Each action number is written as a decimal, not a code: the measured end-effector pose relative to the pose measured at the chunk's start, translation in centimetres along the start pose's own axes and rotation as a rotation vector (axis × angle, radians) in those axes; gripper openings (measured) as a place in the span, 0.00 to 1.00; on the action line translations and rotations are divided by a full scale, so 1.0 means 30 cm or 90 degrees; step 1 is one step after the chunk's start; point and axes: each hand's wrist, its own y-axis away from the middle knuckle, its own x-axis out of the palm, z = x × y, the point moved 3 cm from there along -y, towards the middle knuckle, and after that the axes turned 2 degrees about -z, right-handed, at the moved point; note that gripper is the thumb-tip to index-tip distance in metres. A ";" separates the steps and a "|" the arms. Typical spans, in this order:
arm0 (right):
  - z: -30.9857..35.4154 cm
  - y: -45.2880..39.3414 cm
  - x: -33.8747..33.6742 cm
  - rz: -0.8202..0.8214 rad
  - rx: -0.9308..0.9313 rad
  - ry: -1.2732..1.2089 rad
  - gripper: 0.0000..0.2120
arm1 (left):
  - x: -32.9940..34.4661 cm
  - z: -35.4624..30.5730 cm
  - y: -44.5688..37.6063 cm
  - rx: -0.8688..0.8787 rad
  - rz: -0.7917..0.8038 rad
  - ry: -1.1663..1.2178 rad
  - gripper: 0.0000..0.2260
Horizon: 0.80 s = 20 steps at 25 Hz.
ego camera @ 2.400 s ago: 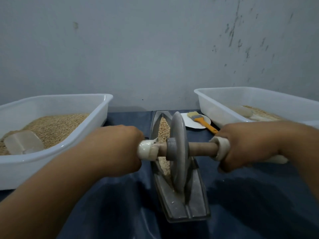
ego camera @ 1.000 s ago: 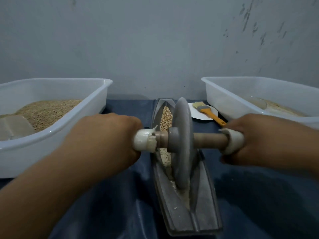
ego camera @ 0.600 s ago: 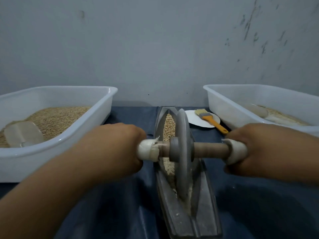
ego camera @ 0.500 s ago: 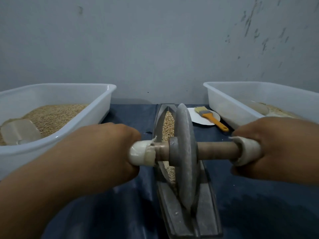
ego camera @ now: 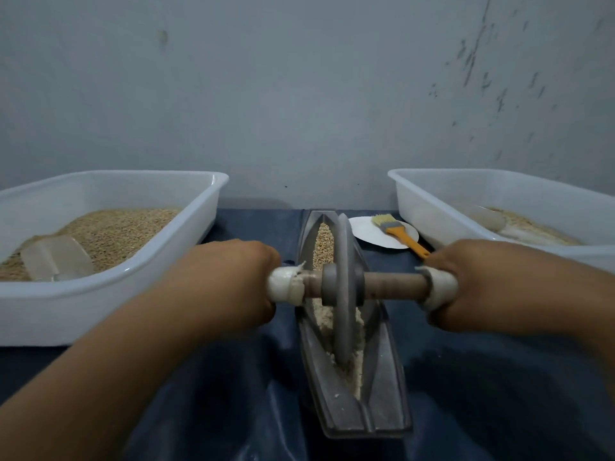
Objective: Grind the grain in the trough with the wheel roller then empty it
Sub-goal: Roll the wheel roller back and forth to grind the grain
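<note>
Grinding partway: left hand (ego camera: 229, 284) and right hand (ego camera: 466, 284) each grip the wheel roller (ego camera: 342, 287) axle; trough (ego camera: 382, 394) grain (ego camera: 324, 244) whole at 12 o'clock, crushed at 6; emptying remains.

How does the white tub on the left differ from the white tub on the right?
The left tub holds a deep heap of tan grain; the right tub holds a much thinner, paler layer. The left tub's clear scoop lies in plain sight on the grain; in the right tub a pale scoop-like thing is only faintly visible. Both are white, rectangular plastic tubs on the dark blue cloth.
</note>
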 end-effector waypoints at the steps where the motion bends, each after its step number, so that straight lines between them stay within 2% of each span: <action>1: -0.005 0.032 -0.012 0.031 -0.018 -0.022 0.14 | -0.012 0.006 0.025 0.015 0.007 0.011 0.07; 3: -0.009 0.061 -0.025 0.026 -0.041 -0.036 0.21 | -0.027 0.015 0.053 0.027 -0.001 0.013 0.11; 4: -0.004 0.052 -0.023 0.003 -0.041 -0.020 0.21 | -0.023 0.016 0.053 0.017 -0.008 0.014 0.11; 6: 0.012 0.000 -0.001 -0.088 -0.010 0.015 0.14 | -0.004 0.008 0.030 -0.021 -0.044 -0.009 0.07; 8: 0.025 -0.058 0.030 -0.203 0.037 0.044 0.07 | 0.014 -0.009 -0.009 -0.048 -0.111 -0.059 0.08; 10: 0.038 -0.104 0.062 -0.252 0.053 0.048 0.06 | 0.027 -0.020 -0.043 -0.052 -0.143 -0.072 0.08; 12: 0.037 -0.114 0.059 -0.232 0.045 0.060 0.05 | 0.029 -0.019 -0.060 -0.052 -0.114 -0.051 0.06; 14: 0.016 -0.078 0.034 -0.138 0.026 0.053 0.04 | 0.016 -0.009 -0.041 -0.035 -0.039 -0.023 0.06; 15: 0.003 -0.046 0.020 -0.084 0.011 0.035 0.07 | 0.002 -0.004 -0.016 -0.017 -0.005 -0.004 0.06; 17: -0.008 0.026 -0.008 -0.017 -0.024 0.004 0.18 | -0.028 0.007 0.034 0.024 0.034 0.043 0.07; 18: -0.012 0.047 -0.018 -0.012 -0.036 0.001 0.22 | -0.038 0.009 0.050 0.036 0.035 0.063 0.09; 20: -0.002 0.037 -0.018 -0.038 -0.039 0.008 0.21 | -0.030 0.009 0.051 0.028 0.020 0.061 0.09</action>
